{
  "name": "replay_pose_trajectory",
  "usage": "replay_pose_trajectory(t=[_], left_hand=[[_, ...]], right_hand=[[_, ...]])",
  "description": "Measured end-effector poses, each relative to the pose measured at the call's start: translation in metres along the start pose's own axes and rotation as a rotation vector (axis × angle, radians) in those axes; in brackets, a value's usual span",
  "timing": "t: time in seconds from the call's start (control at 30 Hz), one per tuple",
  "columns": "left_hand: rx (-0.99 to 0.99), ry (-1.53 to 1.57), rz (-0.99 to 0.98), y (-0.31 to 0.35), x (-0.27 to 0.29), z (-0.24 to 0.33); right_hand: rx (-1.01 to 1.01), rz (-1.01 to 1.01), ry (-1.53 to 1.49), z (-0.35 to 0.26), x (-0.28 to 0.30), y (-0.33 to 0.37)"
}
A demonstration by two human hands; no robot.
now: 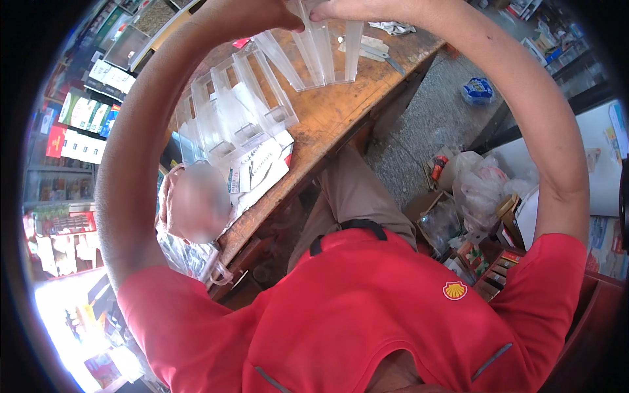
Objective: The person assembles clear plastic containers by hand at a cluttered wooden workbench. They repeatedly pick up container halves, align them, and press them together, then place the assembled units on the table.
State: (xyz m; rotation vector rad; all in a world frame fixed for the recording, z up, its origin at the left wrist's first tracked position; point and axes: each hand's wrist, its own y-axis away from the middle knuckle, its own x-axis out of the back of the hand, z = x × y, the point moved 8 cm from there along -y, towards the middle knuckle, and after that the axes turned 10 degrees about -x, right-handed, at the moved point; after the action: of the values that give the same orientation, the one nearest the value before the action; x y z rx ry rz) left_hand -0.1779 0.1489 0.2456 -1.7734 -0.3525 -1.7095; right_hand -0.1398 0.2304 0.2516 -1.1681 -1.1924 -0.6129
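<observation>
Here we hold a clear plastic rack [314, 49] of long narrow slots up above the wooden table [341, 111], near the top edge of the view. Our left hand [262, 16] grips the rack's upper left end and our right hand [354, 8] closes over its upper right end; the fingers of both are partly cut off by the frame, so we cannot tell exactly how they wrap it, only that both hands bear it.

Just left of and below the held rack, a second clear plastic organiser [229, 118] with several upright compartments stands on the table. Against its lower side lie white printed cartons [262, 167], touching it. On the far right part of the table, beyond the rack, lie a white cloth [393, 27] and a flat metal blade [386, 59].

Off the table's right edge, on the grey floor, sit a blue packet [478, 90] and pale plastic bags [481, 183].
</observation>
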Motion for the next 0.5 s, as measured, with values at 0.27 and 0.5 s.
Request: replay_pose_trajectory(t=[0.27, 0.5], left_hand=[[-0.067, -0.032, -0.001, -0.012, -0.001, 0.010], [-0.011, -0.072, -0.008, -0.015, -0.009, -0.008]], right_hand=[[-0.067, -0.017, 0.031, 0.018, 0.006, -0.002], [-0.029, -0.094, -0.069, 0.020, -0.002, -0.015]])
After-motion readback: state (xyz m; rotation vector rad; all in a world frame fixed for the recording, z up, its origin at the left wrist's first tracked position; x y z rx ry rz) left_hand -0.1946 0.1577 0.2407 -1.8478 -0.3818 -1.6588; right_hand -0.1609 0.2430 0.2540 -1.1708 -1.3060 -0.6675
